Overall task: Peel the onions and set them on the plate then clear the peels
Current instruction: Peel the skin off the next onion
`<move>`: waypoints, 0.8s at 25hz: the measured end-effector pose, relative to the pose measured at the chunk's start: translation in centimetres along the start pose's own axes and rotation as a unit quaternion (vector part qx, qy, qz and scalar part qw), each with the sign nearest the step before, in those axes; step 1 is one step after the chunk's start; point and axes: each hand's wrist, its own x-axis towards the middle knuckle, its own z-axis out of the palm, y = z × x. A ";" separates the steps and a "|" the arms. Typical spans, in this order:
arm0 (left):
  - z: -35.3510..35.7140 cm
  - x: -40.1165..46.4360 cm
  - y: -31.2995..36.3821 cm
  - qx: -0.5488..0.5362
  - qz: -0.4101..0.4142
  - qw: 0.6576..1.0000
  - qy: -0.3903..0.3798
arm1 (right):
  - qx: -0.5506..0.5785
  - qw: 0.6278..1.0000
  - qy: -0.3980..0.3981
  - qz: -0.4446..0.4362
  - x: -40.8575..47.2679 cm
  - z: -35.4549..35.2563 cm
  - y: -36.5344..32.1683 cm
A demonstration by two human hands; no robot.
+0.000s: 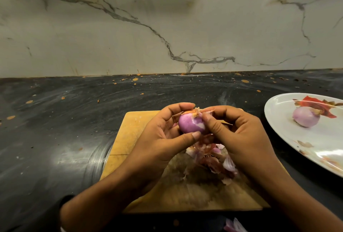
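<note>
As we peel, left hand (161, 135) cups onion (191, 124); right hand (232, 133) pinches skin at top; plate (278, 135) lies nearer right hand.

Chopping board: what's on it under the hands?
A pile of onion peels lies on the wooden chopping board, below the onion that the left hand and right hand hold. The hands and forearms cover part of the board, so anything beneath them is hidden.

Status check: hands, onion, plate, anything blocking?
Left hand grips onion; right hand pinches skin at its top. One peeled onion on plate. Peels piled on board; nothing blocking.
</note>
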 end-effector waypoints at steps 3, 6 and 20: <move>0.0 0.0 0.0 0.009 0.004 1.000 -0.002 | 0.025 1.000 -0.010 0.016 0.3 -0.4 0.2; -0.1 0.1 0.0 0.001 0.014 1.000 0.006 | 0.052 0.998 -0.029 0.013 0.1 -0.5 0.0; 0.0 0.1 -0.5 0.110 0.048 0.993 0.003 | -0.128 0.987 0.054 -0.078 -0.5 0.2 0.2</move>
